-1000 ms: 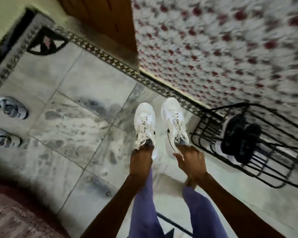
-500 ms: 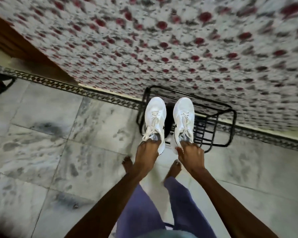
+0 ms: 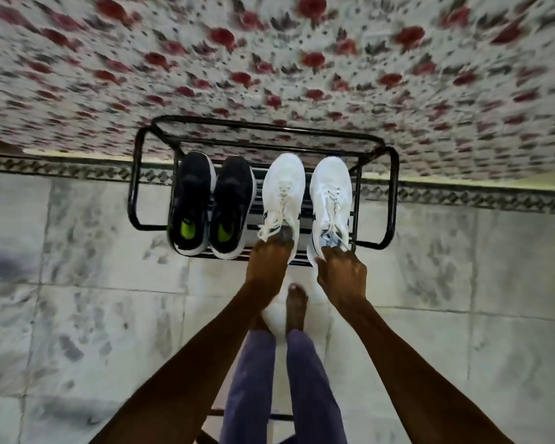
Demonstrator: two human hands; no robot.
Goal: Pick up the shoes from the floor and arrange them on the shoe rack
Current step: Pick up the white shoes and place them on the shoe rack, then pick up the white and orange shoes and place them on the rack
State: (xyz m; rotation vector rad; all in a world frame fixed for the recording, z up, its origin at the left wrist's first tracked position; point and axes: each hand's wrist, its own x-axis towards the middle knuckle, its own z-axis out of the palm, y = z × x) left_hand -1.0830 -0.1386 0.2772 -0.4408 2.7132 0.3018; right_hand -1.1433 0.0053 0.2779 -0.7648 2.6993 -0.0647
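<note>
A black wire shoe rack (image 3: 393,200) stands against the flowered wall. Its left half holds a pair of black shoes (image 3: 212,203) with green insoles, toes to the wall. My left hand (image 3: 269,264) grips the heel of one white sneaker (image 3: 284,187), and my right hand (image 3: 342,274) grips the heel of the other white sneaker (image 3: 330,193). Both white sneakers are over the rack's right half, side by side, toes toward the wall. I cannot tell whether they rest on the wires or hover just above.
Grey marble floor tiles (image 3: 93,283) spread to both sides of the rack. A patterned tile border (image 3: 462,197) runs along the wall's foot. My bare feet (image 3: 297,306) and purple trouser legs (image 3: 253,379) stand just in front of the rack.
I have turned to face the rack squarely. Both white sneakers have moved from the floor area over to the rack's right half, beside the black pair.
</note>
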